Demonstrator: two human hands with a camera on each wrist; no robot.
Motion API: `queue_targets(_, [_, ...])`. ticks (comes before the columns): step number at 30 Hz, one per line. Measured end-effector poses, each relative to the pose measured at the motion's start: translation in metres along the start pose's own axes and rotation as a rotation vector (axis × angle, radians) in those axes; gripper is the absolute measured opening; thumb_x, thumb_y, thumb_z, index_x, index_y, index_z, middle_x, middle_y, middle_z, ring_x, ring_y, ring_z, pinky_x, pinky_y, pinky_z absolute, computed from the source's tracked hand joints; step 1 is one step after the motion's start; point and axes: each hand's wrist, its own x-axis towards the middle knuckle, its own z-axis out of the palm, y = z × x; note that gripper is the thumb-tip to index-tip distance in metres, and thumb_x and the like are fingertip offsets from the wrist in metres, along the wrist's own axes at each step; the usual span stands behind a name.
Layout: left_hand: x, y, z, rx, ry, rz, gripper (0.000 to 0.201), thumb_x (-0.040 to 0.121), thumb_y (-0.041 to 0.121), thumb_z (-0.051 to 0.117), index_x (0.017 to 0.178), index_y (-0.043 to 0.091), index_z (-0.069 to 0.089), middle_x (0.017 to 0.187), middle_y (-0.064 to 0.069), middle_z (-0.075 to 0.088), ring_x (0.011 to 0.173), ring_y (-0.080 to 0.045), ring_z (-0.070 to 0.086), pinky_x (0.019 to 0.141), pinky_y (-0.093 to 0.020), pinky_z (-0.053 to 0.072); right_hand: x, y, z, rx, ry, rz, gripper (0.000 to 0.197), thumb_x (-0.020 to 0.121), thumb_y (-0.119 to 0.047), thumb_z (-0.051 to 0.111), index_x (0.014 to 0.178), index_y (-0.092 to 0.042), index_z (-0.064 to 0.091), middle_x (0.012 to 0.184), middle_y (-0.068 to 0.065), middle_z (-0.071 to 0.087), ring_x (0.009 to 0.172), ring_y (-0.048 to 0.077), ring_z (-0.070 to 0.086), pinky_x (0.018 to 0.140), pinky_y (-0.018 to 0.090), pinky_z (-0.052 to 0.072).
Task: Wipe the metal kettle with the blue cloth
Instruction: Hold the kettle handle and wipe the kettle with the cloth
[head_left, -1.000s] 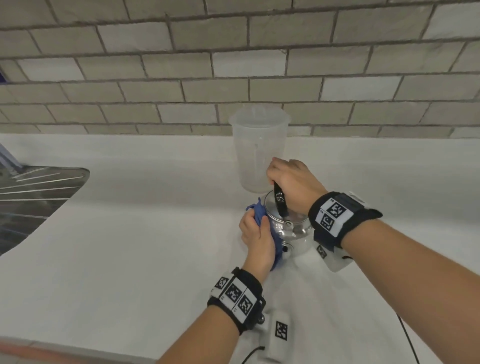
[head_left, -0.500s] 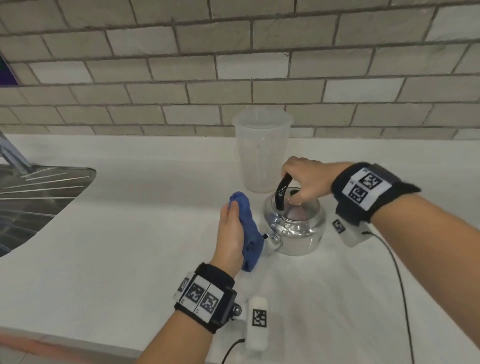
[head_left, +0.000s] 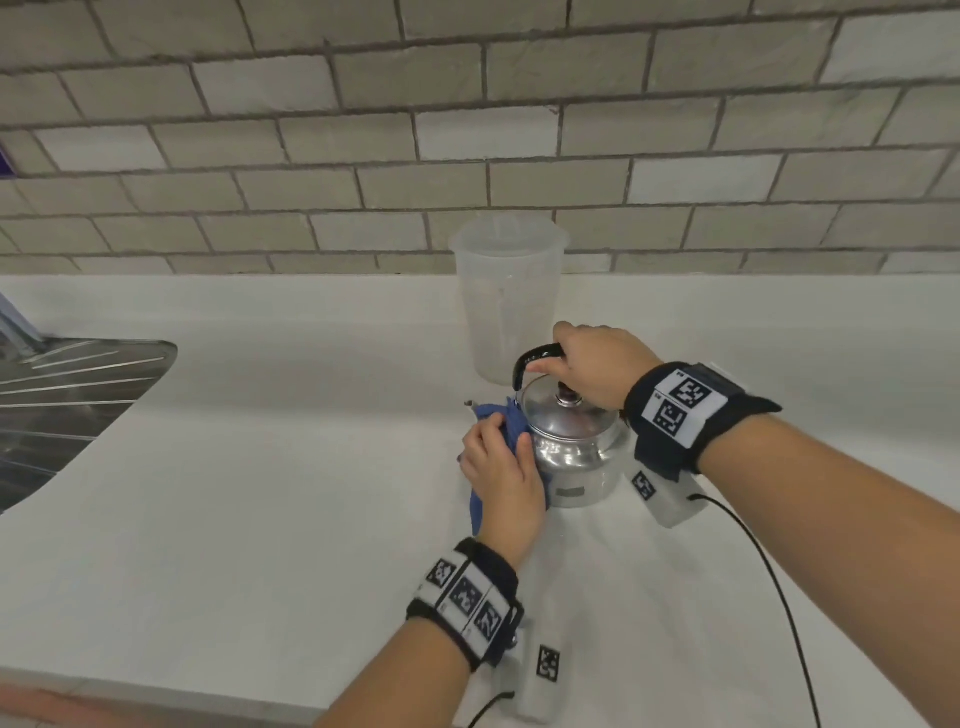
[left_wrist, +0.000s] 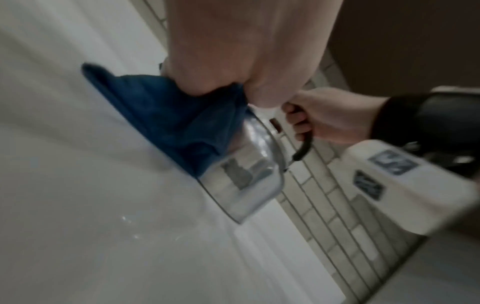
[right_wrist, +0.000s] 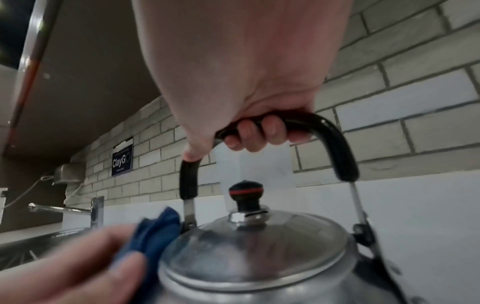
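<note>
The shiny metal kettle (head_left: 574, 447) (left_wrist: 249, 181) (right_wrist: 259, 259) stands on the white counter (head_left: 260, 493), with a black knob on its lid and a black arched handle (head_left: 532, 358) (right_wrist: 335, 148). My right hand (head_left: 592, 364) (right_wrist: 259, 133) grips that handle from above, fingers curled round it. My left hand (head_left: 501, 475) (left_wrist: 233, 61) holds the bunched blue cloth (head_left: 501, 415) (left_wrist: 168, 117) (right_wrist: 155, 232) and presses it against the kettle's left side. The spout is hidden behind cloth and hand.
A translucent plastic jug (head_left: 509, 296) stands just behind the kettle against the tiled wall (head_left: 467, 130). A steel sink drainboard (head_left: 67, 405) lies at the far left, with a tap (right_wrist: 62, 208) beyond it. A black cable (head_left: 769, 582) trails from my right wrist across the counter.
The kettle has been turned, so its handle now arches sideways. My left hand has moved the cloth back against the kettle's left side after coming slightly away from it.
</note>
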Motion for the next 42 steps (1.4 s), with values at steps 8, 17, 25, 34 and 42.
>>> queue_targets(8, [0.013, 0.016, 0.011, -0.025, 0.004, -0.254, 0.040, 0.104, 0.019, 0.036, 0.144, 0.013, 0.037, 0.144, -0.011, 0.034, 0.121, -0.034, 0.040, 0.102, -0.031, 0.024, 0.009, -0.016, -0.002, -0.048, -0.055, 0.123, 0.051, 0.097, -0.048, 0.038, 0.119, -0.003, 0.047, 0.107, 0.014, 0.063, 0.094, 0.030, 0.061, 0.073, 0.033, 0.042])
queue_targets(17, [-0.028, 0.031, 0.013, -0.058, -0.053, -0.296, 0.035, 0.103, 0.018, 0.042, 0.136, 0.009, 0.039, 0.132, -0.004, 0.030, 0.110, -0.024, 0.040, 0.096, -0.025, 0.029, 0.008, -0.020, -0.006, 0.081, -0.076, 0.258, 0.053, 0.095, -0.052, 0.040, 0.113, -0.002, 0.049, 0.107, 0.015, 0.065, 0.095, 0.032, 0.060, 0.071, 0.032, 0.038])
queue_targets(25, [-0.015, 0.024, -0.042, -0.806, -0.337, -0.624, 0.027, 0.103, 0.029, 0.042, 0.124, 0.021, 0.057, 0.118, -0.014, 0.068, 0.105, -0.030, 0.066, 0.089, -0.046, 0.053, 0.000, -0.017, -0.012, 0.169, -0.111, 0.223, 0.048, 0.096, -0.046, 0.042, 0.114, -0.002, 0.049, 0.109, 0.016, 0.064, 0.094, 0.033, 0.059, 0.072, 0.032, 0.039])
queue_targets(34, [0.028, -0.022, -0.139, -0.633, -0.349, -0.673, 0.049, 0.091, -0.008, 0.049, 0.131, 0.020, 0.047, 0.105, -0.016, 0.061, 0.077, -0.023, 0.065, 0.058, -0.030, 0.054, -0.002, -0.015, -0.010, 0.186, -0.085, 0.206, 0.046, 0.097, -0.046, 0.041, 0.111, -0.003, 0.050, 0.099, 0.013, 0.063, 0.077, 0.026, 0.051, 0.069, 0.032, 0.039])
queue_targets(42, [0.094, -0.041, -0.154, -0.481, -0.346, -0.598, 0.031, 0.094, 0.010, 0.059, 0.124, 0.015, 0.067, 0.125, -0.010, 0.066, 0.104, -0.024, 0.064, 0.080, -0.037, 0.054, -0.004, -0.014, -0.006, 0.177, -0.053, 0.180, 0.043, 0.097, -0.045, 0.041, 0.107, -0.004, 0.050, 0.081, 0.005, 0.053, 0.074, 0.025, 0.051, 0.066, 0.032, 0.039])
